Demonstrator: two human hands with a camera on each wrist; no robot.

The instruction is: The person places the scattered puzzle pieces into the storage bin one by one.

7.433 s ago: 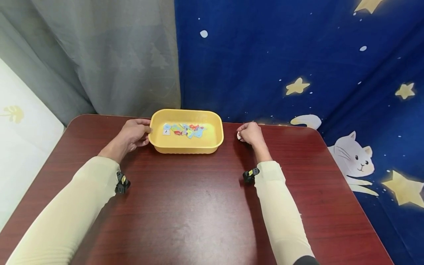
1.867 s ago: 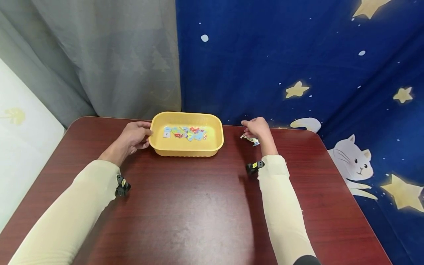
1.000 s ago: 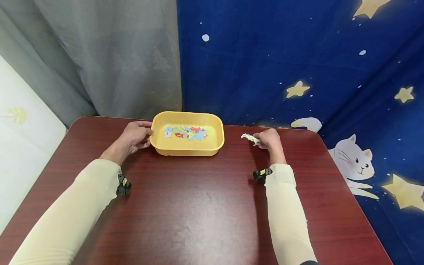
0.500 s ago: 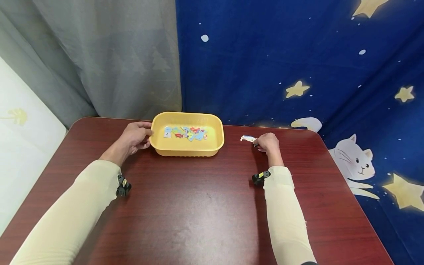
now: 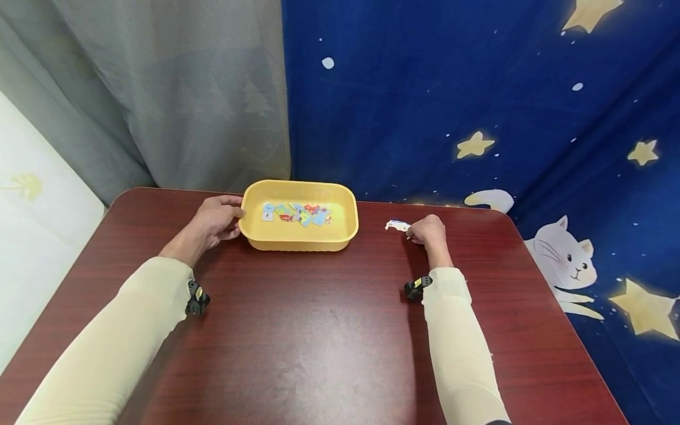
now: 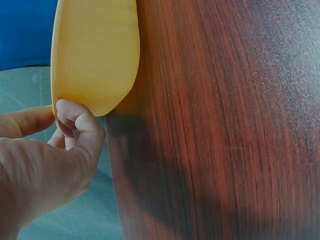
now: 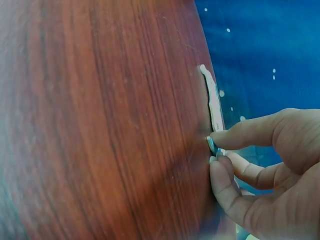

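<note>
My left hand grips the left end of a yellow plastic basin; in the left wrist view the thumb and fingers pinch its rim. Inside lie several flat, irregular, colourful puzzle pieces, resembling map shapes. To the basin's right, my right hand pinches the near right end of a flat, pale puzzle piece with small printed marks. The right wrist view has this piece edge-on, low over the table, with thumb and fingertips on a bluish part. Part of it is hidden behind the hand.
A dark red wood-grain table holds the basin near its far edge. Behind hang a grey curtain and a blue curtain with stars and a cat.
A small red-and-white piece moved from my right hand into the basin. My right hand then shifted right, and now pinches the pale piece, which has tilted. The left hand stays on the rim.
</note>
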